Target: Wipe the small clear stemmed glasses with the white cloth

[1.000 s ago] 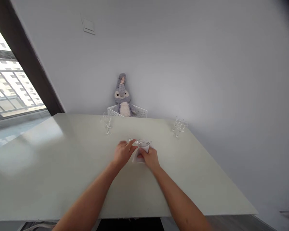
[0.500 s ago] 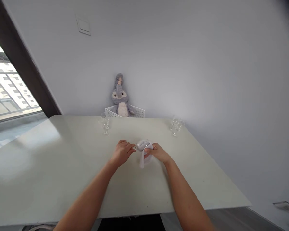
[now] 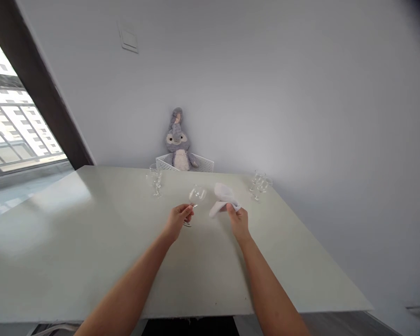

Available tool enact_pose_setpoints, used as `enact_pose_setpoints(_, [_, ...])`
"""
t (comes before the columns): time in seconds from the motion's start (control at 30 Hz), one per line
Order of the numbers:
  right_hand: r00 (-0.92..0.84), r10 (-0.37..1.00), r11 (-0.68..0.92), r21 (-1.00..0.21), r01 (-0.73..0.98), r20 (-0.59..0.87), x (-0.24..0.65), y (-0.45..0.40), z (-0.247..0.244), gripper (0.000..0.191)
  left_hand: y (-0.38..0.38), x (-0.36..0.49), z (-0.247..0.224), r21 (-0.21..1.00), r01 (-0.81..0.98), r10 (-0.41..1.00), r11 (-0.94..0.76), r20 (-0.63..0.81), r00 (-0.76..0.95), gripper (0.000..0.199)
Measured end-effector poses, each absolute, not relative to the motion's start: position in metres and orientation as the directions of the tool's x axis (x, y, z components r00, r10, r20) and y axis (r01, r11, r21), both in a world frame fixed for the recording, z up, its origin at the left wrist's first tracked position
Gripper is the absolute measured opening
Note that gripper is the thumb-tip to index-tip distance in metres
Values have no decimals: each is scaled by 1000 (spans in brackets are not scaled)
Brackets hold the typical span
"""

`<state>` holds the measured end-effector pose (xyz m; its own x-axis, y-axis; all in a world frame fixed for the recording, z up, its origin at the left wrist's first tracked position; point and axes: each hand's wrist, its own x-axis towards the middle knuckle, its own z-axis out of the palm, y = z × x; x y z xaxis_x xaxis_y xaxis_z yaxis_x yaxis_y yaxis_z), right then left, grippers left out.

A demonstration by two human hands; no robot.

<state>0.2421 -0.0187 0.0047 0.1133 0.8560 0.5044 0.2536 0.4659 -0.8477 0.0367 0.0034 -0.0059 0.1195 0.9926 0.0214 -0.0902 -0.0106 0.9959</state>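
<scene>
A clear stemmed glass (image 3: pixel 197 194) is held by its stem in my left hand (image 3: pixel 180 218), bowl up and leaning slightly to the right, its foot showing below my fingers. My right hand (image 3: pixel 238 219) pinches a white cloth (image 3: pixel 224 193) to the right of the glass. Cloth and glass are apart, with a gap between them. The cloth is folded loosely and partly covered by my thumb.
Several clear glasses (image 3: pixel 156 176) stand at the back left of the pale table (image 3: pixel 196 270), and several more (image 3: pixel 261 182) at the back right. Behind the table, a grey plush toy (image 3: pixel 181 159) sits in a white perforated basket (image 3: pixel 206 164).
The cloth has come off the glass and moved right with my right hand. The glass, earlier sideways and partly wrapped, is now more upright in my left hand. The view has shifted slightly.
</scene>
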Motion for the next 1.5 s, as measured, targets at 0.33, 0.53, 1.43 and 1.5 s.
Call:
enact_pose_setpoints(0.33, [-394, 668, 581, -111, 807, 631, 202, -30, 1, 32, -7, 45, -23, 683, 561, 883, -467, 401, 245, 11])
enact_pose_setpoints(0.53, [-114, 897, 406, -695, 594, 427, 227, -14, 1, 26, -15, 50, -20, 93, 635, 580, -767, 525, 623, 16])
enact_pose_setpoints(1.43, [15, 985, 156, -851, -501, 172, 168, -33, -24, 34, -32, 84, -36, 753, 492, 862, -438, 507, -7, 59])
enact_pose_setpoints(1.5, [-12, 990, 120, -870, -478, 143, 171, -31, -25, 33, -38, 90, -33, 732, 501, 854, -462, 520, 29, 68])
